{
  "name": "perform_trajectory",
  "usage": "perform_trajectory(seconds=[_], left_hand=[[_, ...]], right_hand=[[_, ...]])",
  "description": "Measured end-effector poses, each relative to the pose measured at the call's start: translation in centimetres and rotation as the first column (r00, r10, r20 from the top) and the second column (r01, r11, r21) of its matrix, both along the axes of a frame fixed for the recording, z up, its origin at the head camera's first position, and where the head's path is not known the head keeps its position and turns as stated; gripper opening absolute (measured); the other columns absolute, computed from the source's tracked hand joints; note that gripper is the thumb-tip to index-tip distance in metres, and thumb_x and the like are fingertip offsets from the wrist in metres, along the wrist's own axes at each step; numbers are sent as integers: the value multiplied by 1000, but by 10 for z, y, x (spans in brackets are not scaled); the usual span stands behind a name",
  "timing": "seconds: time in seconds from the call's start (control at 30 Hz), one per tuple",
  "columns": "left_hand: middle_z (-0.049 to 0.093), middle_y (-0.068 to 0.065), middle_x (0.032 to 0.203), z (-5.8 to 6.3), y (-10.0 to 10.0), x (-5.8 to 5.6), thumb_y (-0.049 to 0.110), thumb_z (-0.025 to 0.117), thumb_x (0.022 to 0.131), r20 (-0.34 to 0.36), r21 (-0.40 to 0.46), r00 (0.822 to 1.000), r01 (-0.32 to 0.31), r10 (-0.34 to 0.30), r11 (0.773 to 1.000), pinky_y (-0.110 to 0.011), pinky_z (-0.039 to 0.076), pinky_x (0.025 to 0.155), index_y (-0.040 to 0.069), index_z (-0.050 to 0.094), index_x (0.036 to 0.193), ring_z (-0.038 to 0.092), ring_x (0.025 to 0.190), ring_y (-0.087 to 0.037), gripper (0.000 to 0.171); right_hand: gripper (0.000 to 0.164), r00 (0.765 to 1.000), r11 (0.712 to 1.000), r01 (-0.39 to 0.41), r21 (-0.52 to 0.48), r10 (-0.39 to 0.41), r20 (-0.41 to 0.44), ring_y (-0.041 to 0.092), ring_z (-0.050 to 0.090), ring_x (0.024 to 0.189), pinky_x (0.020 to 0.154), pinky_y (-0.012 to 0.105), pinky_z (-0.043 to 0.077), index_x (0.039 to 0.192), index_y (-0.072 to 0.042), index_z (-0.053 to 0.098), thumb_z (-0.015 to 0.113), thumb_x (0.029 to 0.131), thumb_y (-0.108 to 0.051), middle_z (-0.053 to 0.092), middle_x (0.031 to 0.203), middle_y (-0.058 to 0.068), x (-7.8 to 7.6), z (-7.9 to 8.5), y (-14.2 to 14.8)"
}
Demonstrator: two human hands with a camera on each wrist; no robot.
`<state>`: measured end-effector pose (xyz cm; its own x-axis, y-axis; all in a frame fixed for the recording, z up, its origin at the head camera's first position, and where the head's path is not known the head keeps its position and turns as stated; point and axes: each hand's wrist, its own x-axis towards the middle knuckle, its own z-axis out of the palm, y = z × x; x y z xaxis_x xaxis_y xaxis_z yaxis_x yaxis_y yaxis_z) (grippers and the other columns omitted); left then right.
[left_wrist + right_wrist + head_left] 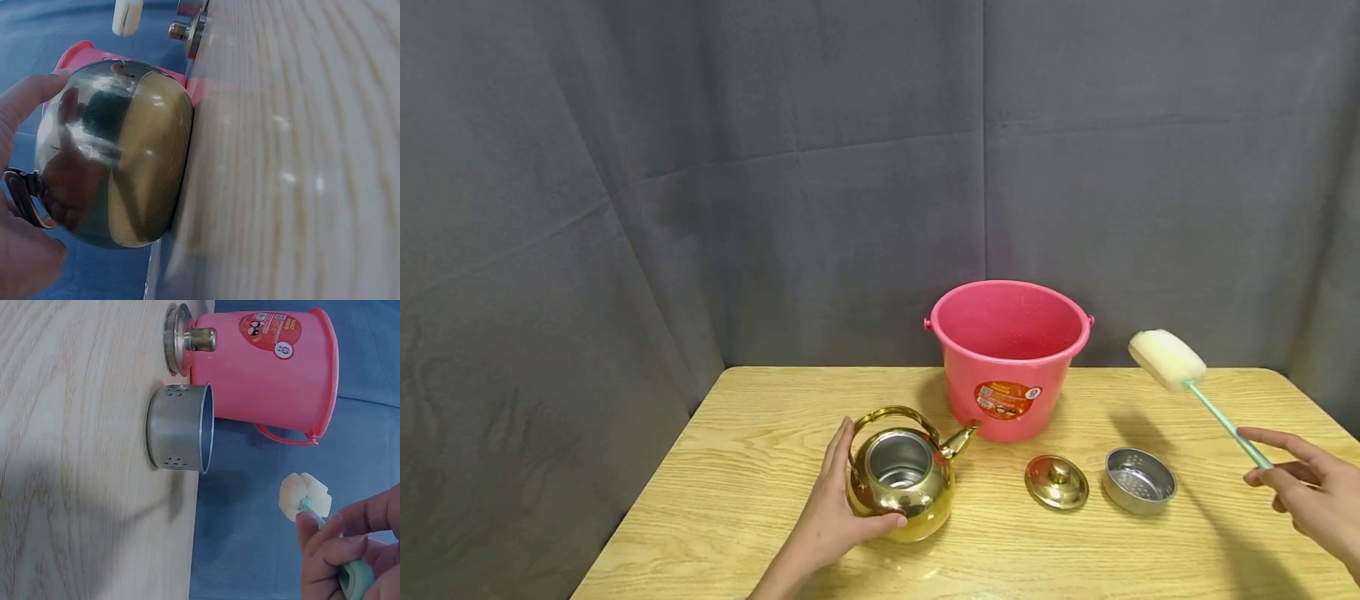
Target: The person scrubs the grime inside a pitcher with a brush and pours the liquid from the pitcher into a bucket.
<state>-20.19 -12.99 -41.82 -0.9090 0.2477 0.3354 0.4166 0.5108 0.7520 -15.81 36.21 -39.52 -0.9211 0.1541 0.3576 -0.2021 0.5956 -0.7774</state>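
Observation:
A shiny gold teapot [925, 508] stands upright without its lid, its spout pointing right toward the bucket. My left hand [838, 517] holds it from the left side, thumb across the front and fingers by the base of the handle. The left wrist view shows the thumb against the polished teapot [150, 156]. Over the table's right side, my right hand [1311, 492] holds a sponge brush [1168, 360] by its thin green handle, with the pale sponge head raised. In the right wrist view, fingers [337, 553] curl round that handle.
A pink bucket [1000, 400] stands behind the teapot, near the table's back edge. The gold lid [1057, 483] lies right of the teapot, knob up. Beside it sits a perforated metal strainer [1139, 481], open side up. Grey cloth [850, 208] hangs behind the wooden table [760, 442].

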Motion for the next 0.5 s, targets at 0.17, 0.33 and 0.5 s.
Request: perform_trajectory(seconds=[0.17,0.33,0.5], left_hand=[[0,11,146,-1,0,-1,46,81,55,-19,-3,1000,1,-1,1000,-58,21,95,31,1,142,10,130,-24,119],[5,7,146,0,0,0,46,81,54,-8,0,1000,-14,14,1000,-59,21,94,34,1,142,12,130,-25,120],[6,2,146,1,0,0,46,81,54,2,-4,1000,-21,21,1000,-61,22,92,35,0,141,14,129,-29,119]], right_hand=[[64,999,1000,19,-6,-19,-36,10,38,41,27,25,25,115,-43,50,38,85,11,57,64,-13,5,7,-7],[70,997,1000,-25,-11,24,-79,8,37,41,27,28,22,114,-48,47,39,83,14,56,65,-17,13,19,-13],[72,991,997,-66,-44,61,-119,6,36,37,27,33,17,112,-49,47,39,82,16,57,65,-17,17,28,-16]])
